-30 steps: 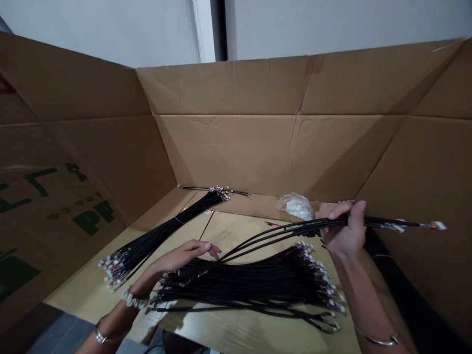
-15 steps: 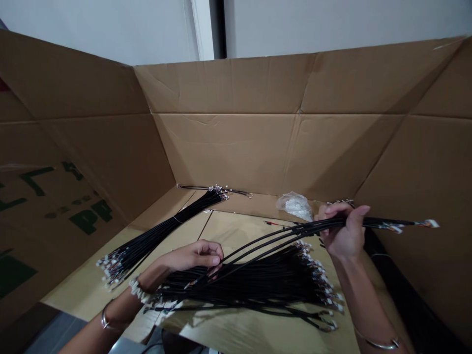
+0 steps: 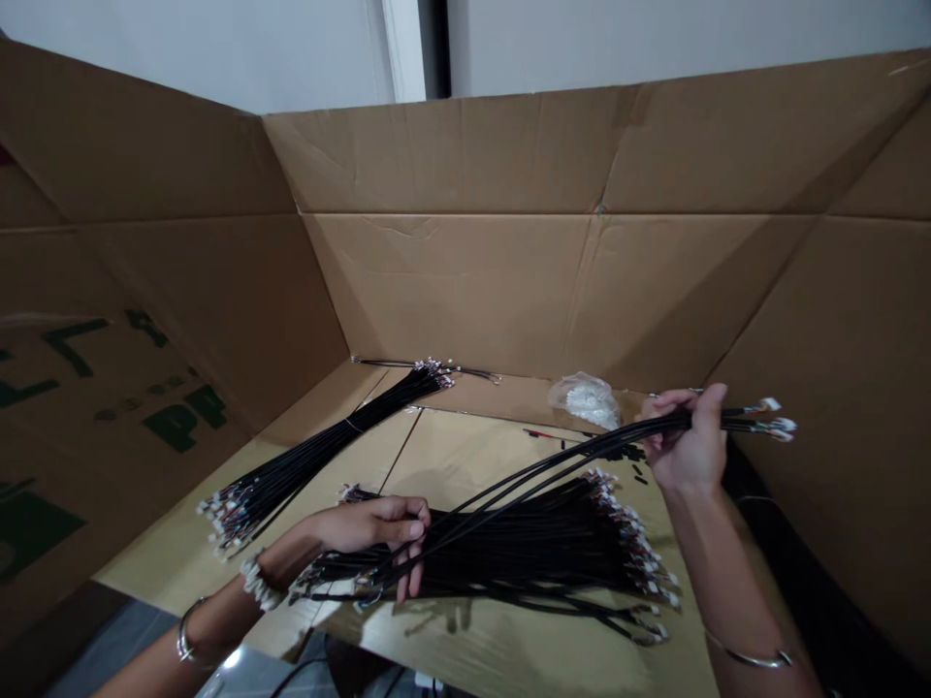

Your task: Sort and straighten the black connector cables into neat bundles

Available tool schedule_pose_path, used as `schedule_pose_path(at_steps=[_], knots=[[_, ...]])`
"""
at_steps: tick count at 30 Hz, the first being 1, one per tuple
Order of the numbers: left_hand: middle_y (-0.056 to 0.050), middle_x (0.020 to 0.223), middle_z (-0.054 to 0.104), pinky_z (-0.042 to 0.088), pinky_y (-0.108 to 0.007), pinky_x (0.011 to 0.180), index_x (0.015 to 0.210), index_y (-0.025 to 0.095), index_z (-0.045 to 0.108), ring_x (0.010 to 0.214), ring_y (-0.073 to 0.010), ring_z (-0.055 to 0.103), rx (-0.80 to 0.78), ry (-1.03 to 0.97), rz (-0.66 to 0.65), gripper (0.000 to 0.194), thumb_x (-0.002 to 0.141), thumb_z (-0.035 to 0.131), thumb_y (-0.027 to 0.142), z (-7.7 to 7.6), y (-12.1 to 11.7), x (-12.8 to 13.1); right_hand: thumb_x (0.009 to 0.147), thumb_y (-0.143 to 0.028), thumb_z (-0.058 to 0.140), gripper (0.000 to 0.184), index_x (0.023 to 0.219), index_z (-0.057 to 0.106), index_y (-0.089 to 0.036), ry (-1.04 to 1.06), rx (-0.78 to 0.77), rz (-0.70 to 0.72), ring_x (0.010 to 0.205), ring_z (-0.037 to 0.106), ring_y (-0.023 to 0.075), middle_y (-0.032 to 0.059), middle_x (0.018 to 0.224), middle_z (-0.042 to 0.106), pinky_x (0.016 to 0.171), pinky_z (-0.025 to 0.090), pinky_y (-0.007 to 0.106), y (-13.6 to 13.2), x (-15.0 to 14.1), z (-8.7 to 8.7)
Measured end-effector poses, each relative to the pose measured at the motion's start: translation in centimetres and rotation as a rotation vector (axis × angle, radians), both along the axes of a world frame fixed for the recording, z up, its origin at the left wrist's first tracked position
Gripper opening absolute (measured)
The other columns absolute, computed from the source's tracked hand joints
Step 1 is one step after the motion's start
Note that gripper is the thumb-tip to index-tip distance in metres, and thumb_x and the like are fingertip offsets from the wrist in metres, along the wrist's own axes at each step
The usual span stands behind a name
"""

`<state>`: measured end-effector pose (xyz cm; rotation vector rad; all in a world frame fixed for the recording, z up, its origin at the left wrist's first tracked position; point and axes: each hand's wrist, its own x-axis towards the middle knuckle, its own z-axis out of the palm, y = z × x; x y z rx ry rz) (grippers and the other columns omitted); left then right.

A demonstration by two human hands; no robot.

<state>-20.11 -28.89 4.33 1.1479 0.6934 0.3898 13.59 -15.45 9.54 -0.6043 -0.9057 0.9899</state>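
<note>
In my right hand (image 3: 688, 451) a few black cables (image 3: 553, 470) are gripped, with white connectors (image 3: 775, 422) sticking out past the thumb. These cables slope down to the left, where my left hand (image 3: 385, 528) closes around them near their other ends, thumb above and fingertips below. Under them lies a wide pile of loose black cables (image 3: 524, 543), its white connectors and coloured wire ends fanned out to the right. My left wrist and forearm cover part of the pile's left end.
A tied cable bundle (image 3: 341, 431) lies at the left. At the back sit a clear bag of white parts (image 3: 588, 399), a red-and-black thin tool (image 3: 542, 435) and small black pieces (image 3: 629, 452). Another black bundle (image 3: 786, 553) is at right. Cardboard walls (image 3: 451, 291) enclose the surface.
The held cables' right ends have drawn left and now sit closer together. My left hand has lowered slightly, its fingers reaching below the cables. My right hand keeps its grip.
</note>
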Motion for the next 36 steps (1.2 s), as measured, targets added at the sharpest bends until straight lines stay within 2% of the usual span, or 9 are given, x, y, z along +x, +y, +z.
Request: schedule_pose_path(at_steps=[5,10,16,19,22,25,28,33,36], knots=[[0.001,0.065,0.065,0.036,-0.024,0.048,0.086,0.021,0.038,0.051,-0.0148,0.062,-0.007,0.035,0.035,0.037,0.088,0.058,0.053,-0.2,-0.4,-0.3,0.061,-0.072,0.071,0.056,0.054,0.055,-0.018,0.016,-0.041,-0.025,0.029,0.035,0.0059,-0.0065,0.040,0.044,0.028,0.016,0.021,0.3,0.1,-0.4],[0.003,0.061,0.063,0.038,-0.024,0.051,0.087,0.021,0.039,0.050,-0.0143,0.062,-0.010,0.072,0.067,0.037,0.087,0.059,0.053,-0.3,-0.8,-0.7,0.060,-0.071,0.071,0.056,0.055,0.054,-0.018,0.022,-0.066,-0.055,0.030,0.036,0.0055,-0.0061,0.043,0.047,0.028,0.017,0.020,0.2,-0.2,-0.7],[-0.002,0.064,0.069,0.041,-0.025,0.052,0.084,0.019,0.048,0.052,-0.0150,0.063,-0.045,0.156,0.121,0.039,0.083,0.063,0.055,-0.4,-1.7,-2.3,0.063,-0.070,0.070,0.056,0.056,0.050,-0.019,0.055,-0.052,-0.104,0.030,0.032,0.0050,-0.0069,0.044,0.044,0.028,0.014,0.020,0.4,1.0,-1.3],[-0.005,0.064,0.070,0.043,-0.024,0.050,0.076,0.017,0.053,0.050,-0.0135,0.061,-0.053,0.143,0.279,0.044,0.077,0.066,0.058,-1.2,-2.4,-2.8,0.067,-0.066,0.070,0.053,0.054,0.051,-0.019,0.068,-0.017,-0.110,0.031,0.033,0.0062,-0.0065,0.039,0.040,0.030,0.014,0.021,0.3,1.9,-2.0],[-0.004,0.061,0.067,0.037,-0.019,0.042,0.068,0.015,0.055,0.043,-0.0082,0.053,-0.081,0.124,0.541,0.045,0.072,0.072,0.056,-2.5,-2.4,-3.0,0.067,-0.065,0.072,0.052,0.052,0.053,-0.019,0.069,0.013,-0.139,0.033,0.036,0.0072,-0.0051,0.039,0.043,0.031,0.020,0.022,0.0,2.2,-3.2],[-0.002,0.058,0.065,0.026,-0.016,0.036,0.070,0.013,0.059,0.038,-0.0036,0.042,-0.072,0.155,0.778,0.045,0.066,0.076,0.054,-3.5,-1.1,-3.3,0.062,-0.067,0.073,0.053,0.051,0.054,-0.019,0.054,-0.005,-0.171,0.035,0.039,0.0077,-0.0034,0.046,0.051,0.032,0.023,0.022,-0.6,1.9,-4.7],[-0.001,0.051,0.061,0.023,-0.017,0.035,0.068,0.013,0.059,0.037,-0.0049,0.040,-0.009,0.183,0.950,0.047,0.064,0.073,0.058,-4.0,1.0,-4.0,0.064,-0.069,0.071,0.054,0.051,0.055,-0.019,0.015,-0.017,-0.114,0.036,0.041,0.0084,-0.0036,0.045,0.050,0.032,0.024,0.022,-1.6,1.4,-5.7],[-0.002,0.051,0.060,0.034,-0.021,0.040,0.064,0.016,0.056,0.042,-0.0109,0.049,0.064,0.176,1.061,0.047,0.068,0.063,0.063,-4.1,3.2,-4.8,0.073,-0.060,0.070,0.047,0.054,0.059,-0.019,-0.020,0.031,-0.011,0.040,0.042,0.0080,-0.0032,0.050,0.051,0.038,0.030,0.022,-3.4,0.7,-6.3],[-0.002,0.050,0.058,0.032,-0.021,0.039,0.064,0.017,0.055,0.039,-0.0100,0.045,0.080,0.213,1.067,0.046,0.069,0.059,0.063,-4.0,3.4,-4.8,0.075,-0.058,0.069,0.046,0.055,0.058,-0.018,-0.037,0.041,-0.017,0.042,0.042,0.0083,-0.0037,0.049,0.049,0.039,0.029,0.022,-4.0,0.3,-6.2]])
